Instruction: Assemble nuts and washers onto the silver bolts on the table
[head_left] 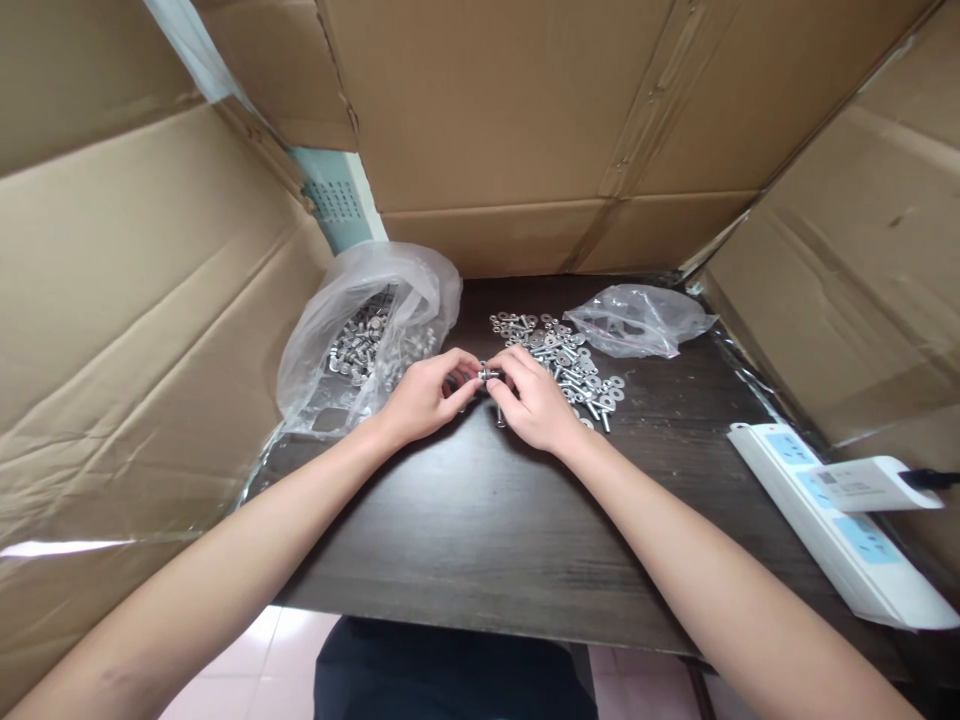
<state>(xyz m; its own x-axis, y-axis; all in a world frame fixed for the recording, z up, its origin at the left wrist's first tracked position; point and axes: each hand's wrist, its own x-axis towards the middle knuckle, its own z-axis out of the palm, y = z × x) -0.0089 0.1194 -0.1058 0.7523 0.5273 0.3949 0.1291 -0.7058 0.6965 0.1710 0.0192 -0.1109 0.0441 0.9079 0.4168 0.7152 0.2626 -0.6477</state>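
My left hand (435, 393) and my right hand (534, 400) meet over the dark table, fingertips almost together. Between them they pinch a small metal bolt (491, 374) lying roughly level, with what looks like a nut or washer on it by the left fingertips. The exact parts are too small to make out. Just under the right fingers a second bolt (500, 418) shows, partly covered by the hand; whether it is held or rests on the table I cannot tell. Close behind the right hand spreads a loose pile of bolts, nuts and washers (566, 362).
An open clear plastic bag (322, 320) with many metal fasteners (360, 345) stands at the left. A flattened plastic bag (641, 320) lies back right. A white power strip (840, 530) with a plugged-in adapter (862, 485) sits at the right. Cardboard walls (510, 110) enclose the table (465, 530).
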